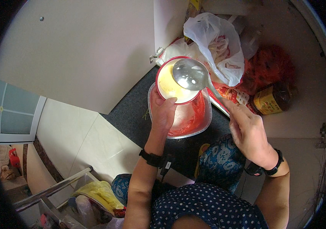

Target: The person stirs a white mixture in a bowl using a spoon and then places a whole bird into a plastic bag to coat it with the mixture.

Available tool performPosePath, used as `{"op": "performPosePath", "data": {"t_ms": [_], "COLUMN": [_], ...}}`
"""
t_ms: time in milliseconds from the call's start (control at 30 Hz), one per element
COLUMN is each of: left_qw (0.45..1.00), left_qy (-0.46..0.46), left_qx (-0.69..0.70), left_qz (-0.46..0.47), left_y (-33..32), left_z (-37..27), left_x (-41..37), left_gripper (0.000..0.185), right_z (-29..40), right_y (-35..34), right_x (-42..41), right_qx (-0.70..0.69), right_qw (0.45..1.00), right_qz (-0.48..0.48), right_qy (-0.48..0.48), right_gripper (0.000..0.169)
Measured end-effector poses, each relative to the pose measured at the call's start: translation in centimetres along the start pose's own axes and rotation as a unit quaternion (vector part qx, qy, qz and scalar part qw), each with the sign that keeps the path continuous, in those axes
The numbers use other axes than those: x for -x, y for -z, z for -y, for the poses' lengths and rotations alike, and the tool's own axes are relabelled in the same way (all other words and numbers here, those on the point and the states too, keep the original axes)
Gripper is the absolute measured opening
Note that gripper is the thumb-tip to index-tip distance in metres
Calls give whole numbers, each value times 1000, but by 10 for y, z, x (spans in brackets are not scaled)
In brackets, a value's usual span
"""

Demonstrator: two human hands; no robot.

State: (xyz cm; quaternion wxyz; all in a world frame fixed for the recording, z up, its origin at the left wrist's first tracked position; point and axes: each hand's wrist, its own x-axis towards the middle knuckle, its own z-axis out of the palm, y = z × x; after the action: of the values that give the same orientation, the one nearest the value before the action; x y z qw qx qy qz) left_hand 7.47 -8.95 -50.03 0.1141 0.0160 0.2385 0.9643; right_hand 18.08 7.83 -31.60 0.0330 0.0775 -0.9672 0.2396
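My left hand (164, 110) grips a white bowl with a red rim (187, 98), thumb over its near edge. Pale yellow, fine-looking contents (167, 81) lie in the bowl; I cannot tell what they are. A metal ladle (190, 73) is held by its handle in my right hand (249, 130). Its rounded head covers the bowl's upper right part, and whether it touches the contents is unclear. Below the bowl stands a translucent plastic tub (176, 136) with a red plastic bag (198, 116) in it; the bowl hides its far part.
A cabinet door (88, 48) stands open at left. White plastic bags (228, 57), a red bag (271, 65) and a bottle with a yellow label (269, 100) crowd the right. At lower left, a rack (51, 187) holds a yellow bag (100, 191). A dark mat (134, 114) lies under the tub.
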Motion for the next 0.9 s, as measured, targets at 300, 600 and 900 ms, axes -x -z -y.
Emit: {"op": "performPosePath", "data": {"t_ms": [300, 600, 900], "left_qw": [999, 1000, 1000], "left_qy": [20, 12, 1], "left_qx": [-32, 11, -17], "left_qz": [20, 1, 3], "left_y": [5, 10, 7], "left_z": [-2, -3, -9], "left_x": [2, 0, 1], "left_gripper": [73, 60, 58], "right_z": [-7, -28, -56], "right_y": [-9, -23, -26], "right_x": [4, 15, 28], "right_qx": [98, 129, 160], "right_qw": [991, 977, 962], "right_qz": [-45, -94, -116], "right_qy": [73, 145, 190], "right_gripper": [55, 55, 54]}}
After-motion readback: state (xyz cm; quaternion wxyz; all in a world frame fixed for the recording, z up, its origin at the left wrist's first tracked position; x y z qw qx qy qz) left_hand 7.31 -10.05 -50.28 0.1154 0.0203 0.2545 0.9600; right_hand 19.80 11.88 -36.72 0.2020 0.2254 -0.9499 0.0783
